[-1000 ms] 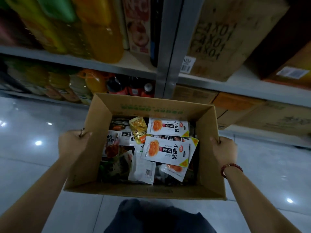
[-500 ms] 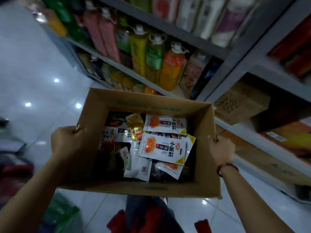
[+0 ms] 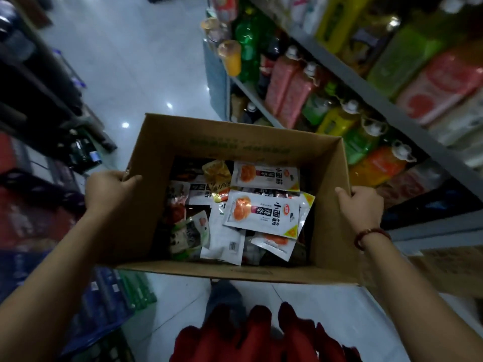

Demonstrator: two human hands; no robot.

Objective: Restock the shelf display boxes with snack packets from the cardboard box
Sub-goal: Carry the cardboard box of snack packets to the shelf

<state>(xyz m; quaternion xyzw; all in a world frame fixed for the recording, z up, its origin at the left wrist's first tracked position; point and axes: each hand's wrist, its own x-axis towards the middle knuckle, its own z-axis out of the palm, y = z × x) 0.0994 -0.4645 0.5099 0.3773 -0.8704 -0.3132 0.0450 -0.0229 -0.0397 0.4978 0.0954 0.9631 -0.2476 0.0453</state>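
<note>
An open brown cardboard box is held in the air in front of me, over the shop floor. My left hand grips its left wall, thumb over the rim. My right hand, with a red bead bracelet at the wrist, grips the right wall the same way. Inside lie several snack packets: a white packet with an orange picture on top, another like it behind, a yellow packet and darker ones at the left. No display boxes can be made out.
A grey metal shelf with drink bottles runs along the right. Dark shelving and stacked goods line the left. A glossy tiled aisle floor stretches ahead between them. A red garment shows at the bottom.
The view has swung left, from facing the shelf of cartons to looking down the aisle. The box stays held by both hands, its packets unmoved.
</note>
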